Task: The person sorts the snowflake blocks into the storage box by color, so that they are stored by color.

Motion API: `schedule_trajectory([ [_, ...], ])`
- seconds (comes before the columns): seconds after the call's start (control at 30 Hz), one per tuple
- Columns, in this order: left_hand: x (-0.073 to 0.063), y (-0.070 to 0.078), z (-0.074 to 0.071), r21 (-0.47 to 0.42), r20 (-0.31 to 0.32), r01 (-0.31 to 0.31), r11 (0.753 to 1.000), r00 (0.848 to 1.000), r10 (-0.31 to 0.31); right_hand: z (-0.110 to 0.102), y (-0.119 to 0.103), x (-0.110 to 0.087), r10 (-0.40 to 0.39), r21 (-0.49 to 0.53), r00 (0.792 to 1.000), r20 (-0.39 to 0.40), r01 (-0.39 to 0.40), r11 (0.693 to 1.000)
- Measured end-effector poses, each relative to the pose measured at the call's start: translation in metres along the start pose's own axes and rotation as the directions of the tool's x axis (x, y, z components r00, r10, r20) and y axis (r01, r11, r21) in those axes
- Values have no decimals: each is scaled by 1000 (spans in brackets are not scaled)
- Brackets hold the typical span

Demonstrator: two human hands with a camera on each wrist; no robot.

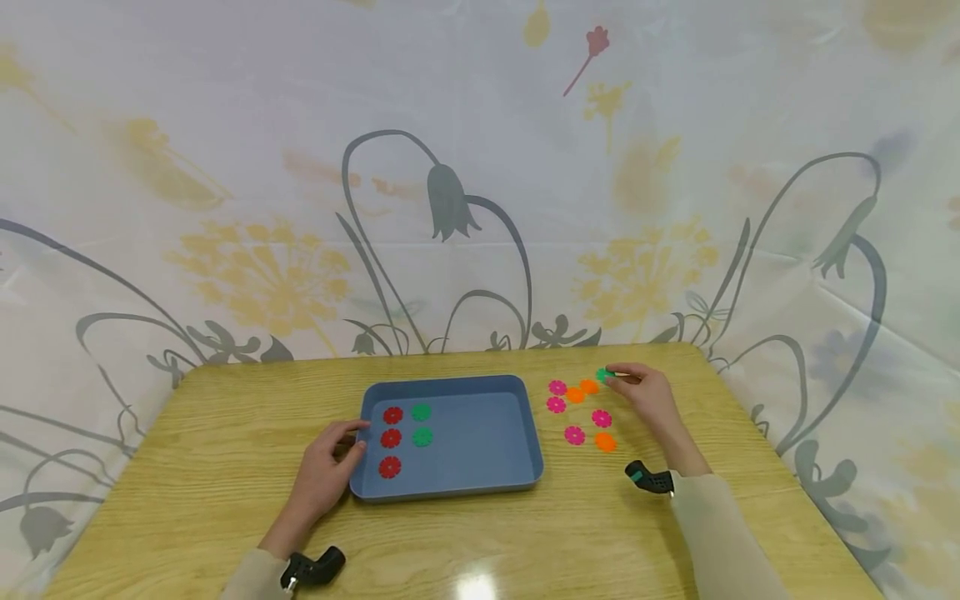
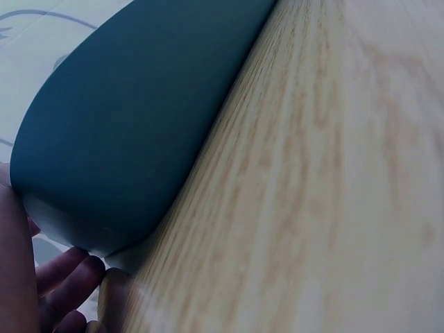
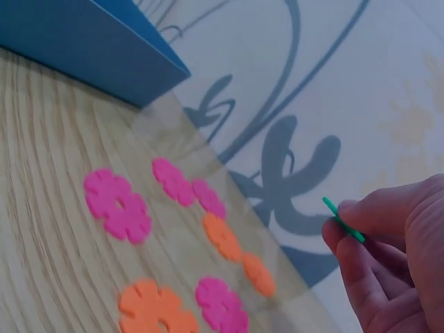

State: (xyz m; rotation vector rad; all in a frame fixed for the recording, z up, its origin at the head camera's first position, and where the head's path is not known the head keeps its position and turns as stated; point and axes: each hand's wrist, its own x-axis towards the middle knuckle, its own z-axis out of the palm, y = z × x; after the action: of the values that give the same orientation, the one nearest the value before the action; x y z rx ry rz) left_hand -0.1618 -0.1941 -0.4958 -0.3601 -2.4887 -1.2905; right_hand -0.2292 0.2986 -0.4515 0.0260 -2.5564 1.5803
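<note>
My right hand (image 1: pixel 647 398) pinches a green notched disc (image 3: pixel 344 220) between thumb and finger, over the far right of the table. In the right wrist view the disc is edge-on, raised above the tabletop. My left hand (image 1: pixel 326 471) holds the left edge of a blue-grey tray (image 1: pixel 480 450), its fingertips at the rim. The left wrist view shows fingers (image 2: pixel 73 277) against the tray's outer wall. Inside the tray, three red discs (image 1: pixel 391 438) form a column at the left, with two green discs (image 1: pixel 422 412) beside them.
Right of the tray lie several pink discs (image 1: pixel 574 435) and three orange discs (image 1: pixel 605 442), some close together. The wooden table (image 1: pixel 465 529) ends at a patterned cloth backdrop (image 1: pixel 480 275). Each wrist wears a black device (image 1: pixel 648 477).
</note>
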Motion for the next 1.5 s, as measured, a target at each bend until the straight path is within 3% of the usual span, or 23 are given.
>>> schedule_trajectory([
  [0.33,0,1,0,2,6,11,1000,1000,-11,33,-28,5,-91,80,986,136,80,994],
  [0.63,0,-1,0,6,4,2,1000,1000,-2,72,-53,10,-127,97,954,273,104,990],
  [1.1,0,2,-1,1,17,13,1000,1000,-13,131,-74,18,-263,43,854,450,273,961],
  [1.5,0,1,-1,-1,13,20,1000,1000,-20,164,-83,24,-253,40,772,583,284,958],
])
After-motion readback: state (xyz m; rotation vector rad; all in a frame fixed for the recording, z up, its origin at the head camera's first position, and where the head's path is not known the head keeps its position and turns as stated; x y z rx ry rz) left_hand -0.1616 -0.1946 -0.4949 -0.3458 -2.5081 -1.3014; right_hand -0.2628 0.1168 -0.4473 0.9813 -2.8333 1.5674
